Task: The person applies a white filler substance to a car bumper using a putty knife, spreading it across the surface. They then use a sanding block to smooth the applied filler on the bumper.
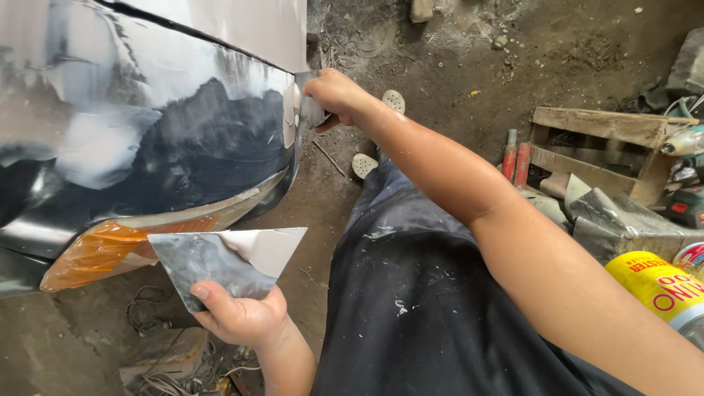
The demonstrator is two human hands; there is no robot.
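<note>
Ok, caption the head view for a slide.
Right hand presses a metal spreader to a car bumper; left hand holds a filler-smeared metal plate.

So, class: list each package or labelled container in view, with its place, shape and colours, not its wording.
Can: lower right edge, lying on its side; cylindrical, yellow label with red print.
Second container: just behind it at the right edge, mostly cut off; red and white label.
</note>
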